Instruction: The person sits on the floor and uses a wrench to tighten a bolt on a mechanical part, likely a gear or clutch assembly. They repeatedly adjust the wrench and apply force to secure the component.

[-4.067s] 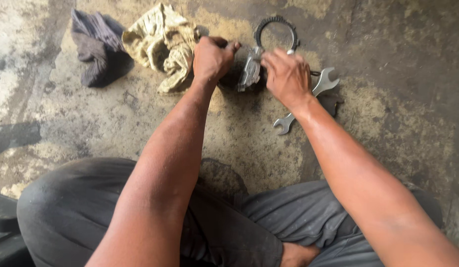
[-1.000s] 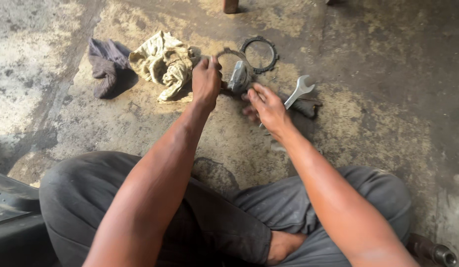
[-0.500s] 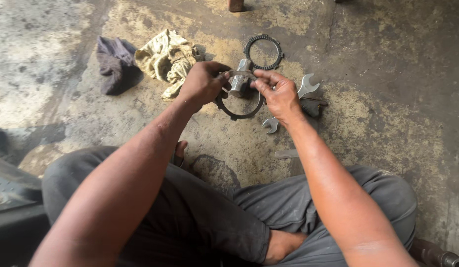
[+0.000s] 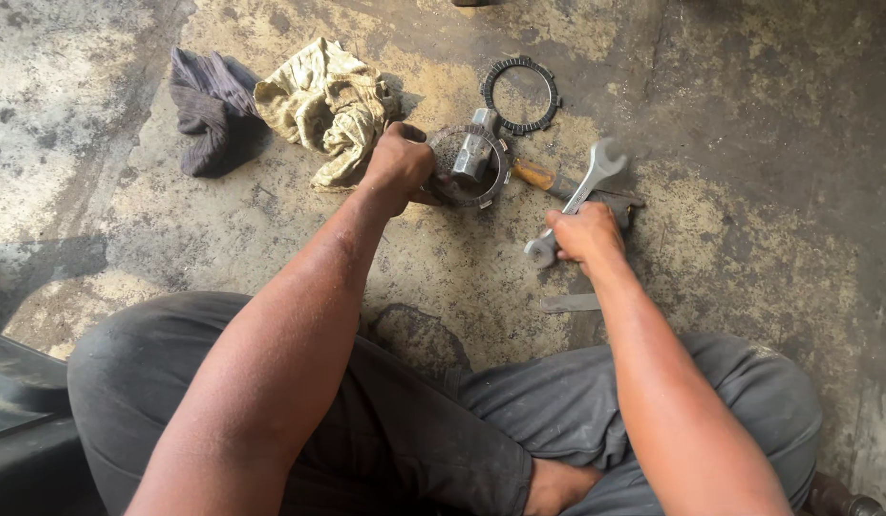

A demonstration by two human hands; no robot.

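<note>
Left hand is clenched around the edge of the round metal clutch part, being steadied on the floor. Right hand is being closed on the spanner, nearer its ring end; its long axis is running up and away from that hand, open jaw farthest. Toothed ring is lying just beyond the part.

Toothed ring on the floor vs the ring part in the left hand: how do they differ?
The toothed ring lies flat and alone on the concrete, untouched; the ring part is gripped at its edge by the left hand. The toothed ring is thin, dark and empty inside; the ring part is greyer, with a metal block sitting in its opening. The toothed ring lies farther from the person. Both are round, open-centred and similar in size.
</note>
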